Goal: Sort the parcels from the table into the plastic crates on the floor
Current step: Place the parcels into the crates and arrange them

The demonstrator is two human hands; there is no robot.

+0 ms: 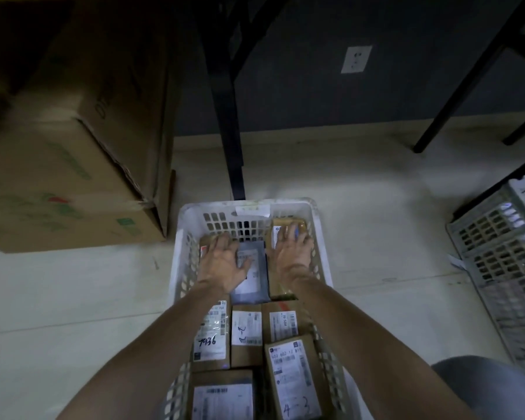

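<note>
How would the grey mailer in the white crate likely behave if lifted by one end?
The mailer probably sags: it looks like thin film, not card like the boxes around it. It lies flat, so it is likely light. Its smooth skin may slip.

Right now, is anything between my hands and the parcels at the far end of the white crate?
Nothing visible. The left hand lies flat on a brown parcel and the grey mailer; the right hand lies on the corner parcel at the far right of the white crate.
</note>
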